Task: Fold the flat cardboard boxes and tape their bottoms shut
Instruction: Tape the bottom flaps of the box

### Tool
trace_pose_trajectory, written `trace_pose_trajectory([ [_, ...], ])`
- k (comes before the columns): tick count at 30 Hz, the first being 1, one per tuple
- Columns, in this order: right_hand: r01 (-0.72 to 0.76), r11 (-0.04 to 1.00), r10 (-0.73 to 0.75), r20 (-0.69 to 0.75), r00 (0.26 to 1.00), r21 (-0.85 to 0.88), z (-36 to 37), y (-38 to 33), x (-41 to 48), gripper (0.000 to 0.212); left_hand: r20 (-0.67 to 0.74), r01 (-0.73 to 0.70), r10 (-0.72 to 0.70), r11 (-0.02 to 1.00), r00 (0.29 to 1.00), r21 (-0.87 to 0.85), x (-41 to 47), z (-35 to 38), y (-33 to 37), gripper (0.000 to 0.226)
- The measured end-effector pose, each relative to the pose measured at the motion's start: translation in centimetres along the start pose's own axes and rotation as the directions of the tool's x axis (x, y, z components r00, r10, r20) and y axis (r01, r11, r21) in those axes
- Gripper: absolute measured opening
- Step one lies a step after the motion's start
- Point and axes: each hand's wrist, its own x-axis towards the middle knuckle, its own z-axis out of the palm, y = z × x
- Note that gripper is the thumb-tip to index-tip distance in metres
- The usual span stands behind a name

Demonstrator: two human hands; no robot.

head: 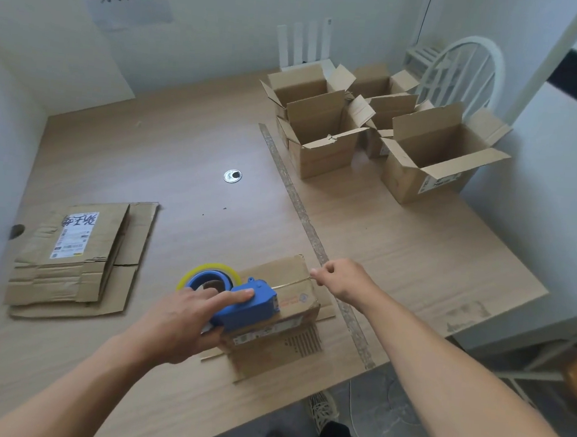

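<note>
A folded cardboard box point(284, 279) stands bottom-up near the table's front edge, its flaps spread flat on the table. My left hand point(184, 317) grips a blue tape dispenser point(240, 305) with a yellowish tape roll and holds it on the box's bottom seam. My right hand point(342, 278) is at the box's far right corner, its fingers curled and pinching at the edge there; whether tape is between them is too small to tell. A stack of flat boxes point(72, 258) lies at the left of the table.
Several folded open boxes point(324, 132) stand at the table's back right. A grey strip point(301, 212) runs down the table between two tabletops. A round metal grommet point(232, 176) sits mid-table. A white chair point(461, 70) is behind the boxes.
</note>
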Motion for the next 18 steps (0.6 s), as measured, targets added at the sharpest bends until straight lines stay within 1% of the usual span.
trace_pose_trajectory([
  [3, -0.018, 1.000, 0.018, 0.029, 0.999, -0.005, 0.1, 0.1, 0.3, 0.035, 0.004, -0.004, 0.004, 1.000, 1.000, 0.010, 0.0, 0.2, -0.2, 0.077],
  [6, -0.036, 0.999, 0.035, 0.034, 0.999, 0.032, 0.2, 0.3, 0.4, 0.034, 0.022, 0.004, -0.004, 0.999, 1.000, 0.039, 0.0, 0.2, -0.3, 0.081],
  [9, -0.072, 0.994, 0.067, 0.058, 0.996, 0.086, 0.7, 0.4, 0.5, 0.031, 0.023, 0.011, -0.012, 0.999, 1.000, 0.036, 0.2, 0.2, -0.2, 0.074],
  [11, -0.094, 0.994, 0.091, 0.065, 0.994, 0.058, 0.8, -0.1, 0.5, 0.031, 0.026, 0.019, -0.019, 0.999, 0.999, 0.034, 0.3, 0.1, -0.1, 0.070],
  [12, -0.108, 0.994, 0.106, 0.057, 0.993, 0.032, 0.8, -0.4, 0.6, 0.037, 0.027, 0.022, -0.023, 0.999, 0.999, 0.029, 0.4, 0.1, -0.1, 0.069],
  [14, -0.156, 0.987, 0.156, 0.034, 0.987, 0.020, 0.9, -0.3, 0.7, 0.060, 0.028, 0.031, -0.031, 0.999, 0.999, 0.007, 0.4, 0.0, -0.1, 0.067],
  [15, -0.178, 0.984, 0.178, 0.008, 0.984, 0.025, 0.9, -0.2, 0.6, 0.067, 0.024, 0.027, -0.027, 1.000, 0.999, 0.005, 0.4, -0.1, -0.1, 0.067],
  [16, -0.186, 0.982, 0.187, -0.039, 0.982, 0.024, 0.9, -0.1, 0.5, 0.066, 0.021, 0.023, -0.023, 1.000, 0.999, 0.010, 0.4, -0.2, 0.0, 0.067],
  [17, -0.169, 0.986, 0.169, -0.101, 0.980, 0.014, 1.1, 0.1, 0.2, 0.054, 0.016, 0.020, -0.020, 1.000, 1.000, 0.020, 0.4, -0.2, 0.0, 0.067],
  [18, -0.132, 0.991, 0.130, -0.159, 0.979, 0.000, 1.5, 0.3, 0.1, 0.037, 0.012, 0.019, -0.019, 0.999, 1.000, 0.028, 0.4, -0.1, 0.0, 0.066],
])
